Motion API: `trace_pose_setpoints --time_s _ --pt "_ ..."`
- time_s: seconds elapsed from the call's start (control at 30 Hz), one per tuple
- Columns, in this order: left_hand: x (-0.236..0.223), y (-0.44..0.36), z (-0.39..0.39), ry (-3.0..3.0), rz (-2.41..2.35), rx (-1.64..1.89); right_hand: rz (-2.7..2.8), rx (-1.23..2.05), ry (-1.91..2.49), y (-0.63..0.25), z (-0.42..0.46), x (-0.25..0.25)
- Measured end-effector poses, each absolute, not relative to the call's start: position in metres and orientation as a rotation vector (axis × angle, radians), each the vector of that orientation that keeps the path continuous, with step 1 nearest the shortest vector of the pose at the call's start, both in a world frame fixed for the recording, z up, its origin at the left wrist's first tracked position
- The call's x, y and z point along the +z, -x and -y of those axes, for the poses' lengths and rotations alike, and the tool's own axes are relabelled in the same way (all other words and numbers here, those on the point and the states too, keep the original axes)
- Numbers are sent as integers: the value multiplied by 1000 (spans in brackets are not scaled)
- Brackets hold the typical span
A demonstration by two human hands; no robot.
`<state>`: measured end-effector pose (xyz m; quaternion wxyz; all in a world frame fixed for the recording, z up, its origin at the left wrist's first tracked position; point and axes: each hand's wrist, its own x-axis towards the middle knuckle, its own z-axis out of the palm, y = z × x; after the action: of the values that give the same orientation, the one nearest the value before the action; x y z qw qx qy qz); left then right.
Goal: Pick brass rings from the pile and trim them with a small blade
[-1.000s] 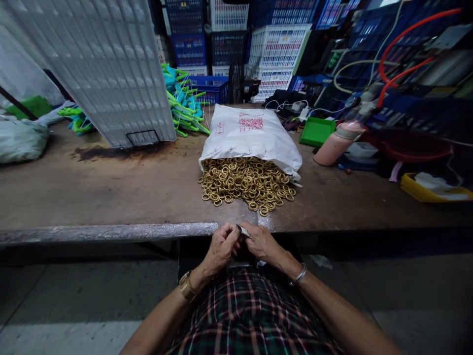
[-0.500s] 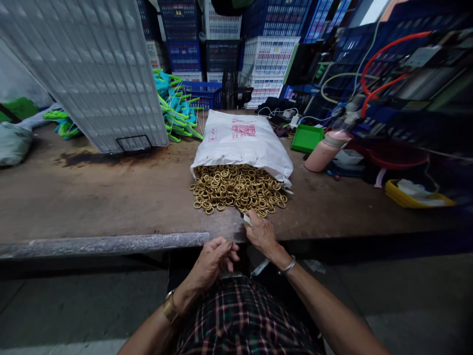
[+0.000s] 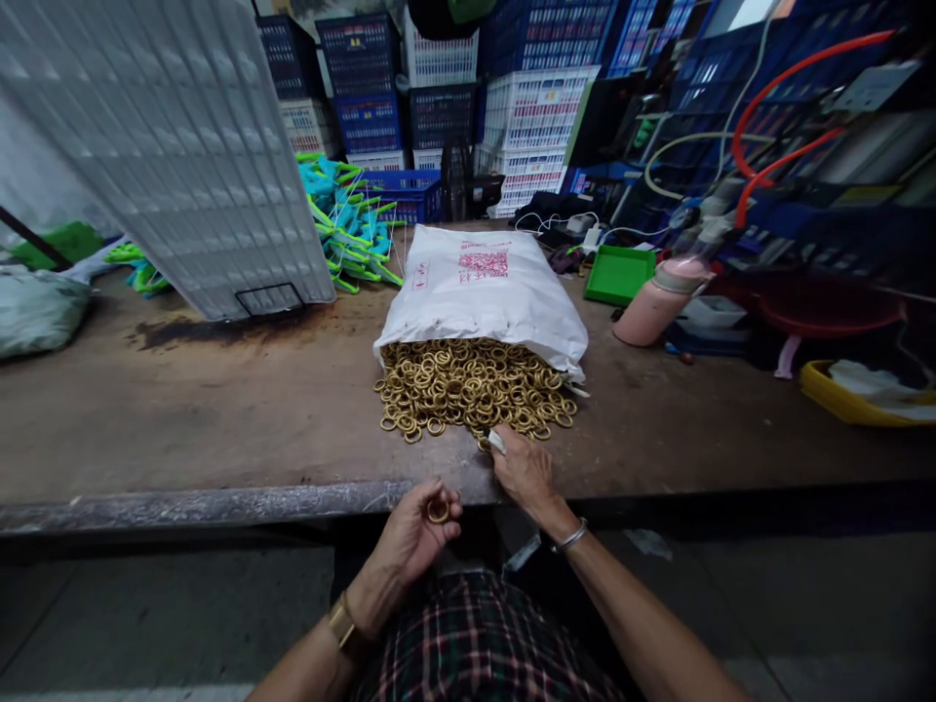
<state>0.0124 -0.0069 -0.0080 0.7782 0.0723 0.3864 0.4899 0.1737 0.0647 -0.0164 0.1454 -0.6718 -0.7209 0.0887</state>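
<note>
Fingers (image 3: 454, 510) of the left hand (image 3: 409, 536) curl narrowly round one gold ring (image 3: 439, 522), the palm turned partly up, probably so that the ring sits face-on to the eye. Taking the ring pile (image 3: 475, 385) as the clock's centre and the person at six, this hand hangs at seven, just off the edge of the table (image 3: 292, 419). The right hand (image 3: 526, 473) is at five, knuckles up, its fingertips at the pile's near edge, where loose rings are easiest to reach; whether they grip one I cannot tell. A pale strip (image 3: 497, 442) lies along a finger, perhaps as padding.

The bag (image 3: 487, 278) lies flat at twelve, its mouth towards six, so the rings spill within reach of both hands. Bottle (image 3: 650, 310) and green tray (image 3: 621, 273) stand near two, apart from the pile, which seems to leave its front open.
</note>
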Motion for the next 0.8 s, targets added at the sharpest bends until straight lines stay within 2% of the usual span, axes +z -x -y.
trace_pose_setpoints --time_s 0.27,0.53,0.8 --pt "-6 -26 -15 -757 -1154 1097 1968 667 1429 -170 -57 -31" --pt "-15 -27 -19 -1009 -1354 1140 1744 1201 1282 -158 -47 -24" --pt "-9 -28 -13 -1218 -1368 1145 1648 1278 1362 -156 -53 -14"
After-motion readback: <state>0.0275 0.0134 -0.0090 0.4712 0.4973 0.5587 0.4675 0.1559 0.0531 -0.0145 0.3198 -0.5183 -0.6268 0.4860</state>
